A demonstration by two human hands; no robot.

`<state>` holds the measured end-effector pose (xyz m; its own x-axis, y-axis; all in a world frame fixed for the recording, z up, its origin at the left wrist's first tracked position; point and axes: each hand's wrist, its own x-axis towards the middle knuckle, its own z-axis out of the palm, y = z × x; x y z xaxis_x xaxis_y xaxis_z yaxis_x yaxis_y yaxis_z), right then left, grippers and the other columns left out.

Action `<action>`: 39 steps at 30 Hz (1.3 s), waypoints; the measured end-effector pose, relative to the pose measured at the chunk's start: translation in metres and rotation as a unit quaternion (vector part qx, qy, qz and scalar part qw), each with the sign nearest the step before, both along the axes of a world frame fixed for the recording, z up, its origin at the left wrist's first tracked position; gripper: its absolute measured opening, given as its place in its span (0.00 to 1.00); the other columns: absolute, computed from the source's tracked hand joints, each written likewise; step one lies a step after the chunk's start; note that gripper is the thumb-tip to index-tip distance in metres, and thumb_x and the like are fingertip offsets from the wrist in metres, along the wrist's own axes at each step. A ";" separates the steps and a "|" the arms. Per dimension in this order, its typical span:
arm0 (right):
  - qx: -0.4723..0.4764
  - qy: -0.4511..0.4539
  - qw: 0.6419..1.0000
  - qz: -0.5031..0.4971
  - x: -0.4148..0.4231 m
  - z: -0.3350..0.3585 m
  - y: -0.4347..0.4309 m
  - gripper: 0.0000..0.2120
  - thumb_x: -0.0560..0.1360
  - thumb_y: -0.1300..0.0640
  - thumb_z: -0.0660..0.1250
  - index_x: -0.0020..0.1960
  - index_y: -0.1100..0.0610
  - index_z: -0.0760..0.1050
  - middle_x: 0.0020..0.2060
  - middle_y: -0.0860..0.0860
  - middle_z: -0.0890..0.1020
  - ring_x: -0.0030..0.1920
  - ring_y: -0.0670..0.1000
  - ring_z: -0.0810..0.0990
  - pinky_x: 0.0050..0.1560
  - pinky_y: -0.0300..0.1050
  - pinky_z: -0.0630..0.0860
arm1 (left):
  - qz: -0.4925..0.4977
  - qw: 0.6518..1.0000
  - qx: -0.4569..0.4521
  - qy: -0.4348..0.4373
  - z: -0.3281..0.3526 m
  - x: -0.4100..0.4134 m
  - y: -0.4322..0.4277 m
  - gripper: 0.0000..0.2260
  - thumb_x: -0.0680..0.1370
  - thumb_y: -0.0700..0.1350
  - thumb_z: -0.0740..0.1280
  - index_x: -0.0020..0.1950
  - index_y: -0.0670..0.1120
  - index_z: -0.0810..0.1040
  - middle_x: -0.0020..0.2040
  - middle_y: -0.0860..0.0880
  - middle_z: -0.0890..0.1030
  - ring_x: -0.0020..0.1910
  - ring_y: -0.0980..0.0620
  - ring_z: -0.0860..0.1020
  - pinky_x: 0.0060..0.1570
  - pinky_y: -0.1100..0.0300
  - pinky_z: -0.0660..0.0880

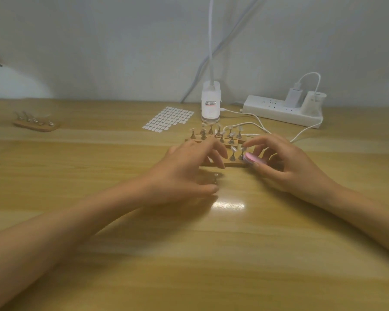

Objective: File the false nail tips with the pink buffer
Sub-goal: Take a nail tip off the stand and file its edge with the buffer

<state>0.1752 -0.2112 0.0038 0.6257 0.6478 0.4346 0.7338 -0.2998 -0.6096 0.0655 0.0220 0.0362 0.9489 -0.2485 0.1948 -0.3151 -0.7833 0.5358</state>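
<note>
Several clear false nail tips point(233, 149) stand on small metal pegs set in wooden strips point(234, 163) at the table's middle. My right hand point(285, 162) holds the pink buffer point(253, 160) between thumb and fingers, its end against the rightmost front peg's tip. My left hand point(189, 167) hovers over the left part of the front strip with its fingers spread and slightly bent, covering that end. A loose metal peg point(216, 177) lies on the table below my left fingers.
A white lamp base point(210, 104) stands behind the strips, with a sheet of white adhesive tabs point(169, 119) to its left. A white power strip point(283, 111) with chargers and cables sits at back right. Another wooden strip with pegs point(36, 122) lies far left.
</note>
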 end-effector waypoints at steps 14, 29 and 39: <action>-0.003 0.029 1.000 0.001 -0.001 0.000 0.000 0.14 0.79 0.52 0.68 0.64 0.48 0.75 0.48 0.44 0.79 0.47 0.49 0.79 0.47 0.45 0.78 | 0.102 0.985 -0.088 -0.111 0.005 0.028 0.009 0.17 0.72 0.41 0.77 0.57 0.51 0.76 0.42 0.58 0.84 0.51 0.54 0.79 0.62 0.43 0.71; -0.013 0.031 0.999 -0.007 -0.007 0.006 0.002 0.15 0.79 0.52 0.68 0.65 0.52 0.75 0.48 0.49 0.79 0.45 0.48 0.79 0.47 0.44 0.78 | 0.074 0.987 -0.113 -0.087 -0.018 0.047 0.000 0.19 0.71 0.40 0.78 0.58 0.48 0.76 0.41 0.59 0.82 0.44 0.55 0.83 0.55 0.50 0.77; -0.010 0.054 0.998 -0.017 -0.009 0.009 0.003 0.15 0.80 0.55 0.69 0.66 0.55 0.74 0.48 0.51 0.79 0.45 0.50 0.79 0.47 0.44 0.79 | 0.049 0.986 -0.063 -0.143 -0.023 0.049 0.000 0.19 0.72 0.40 0.77 0.61 0.47 0.76 0.42 0.58 0.82 0.53 0.53 0.81 0.61 0.39 0.73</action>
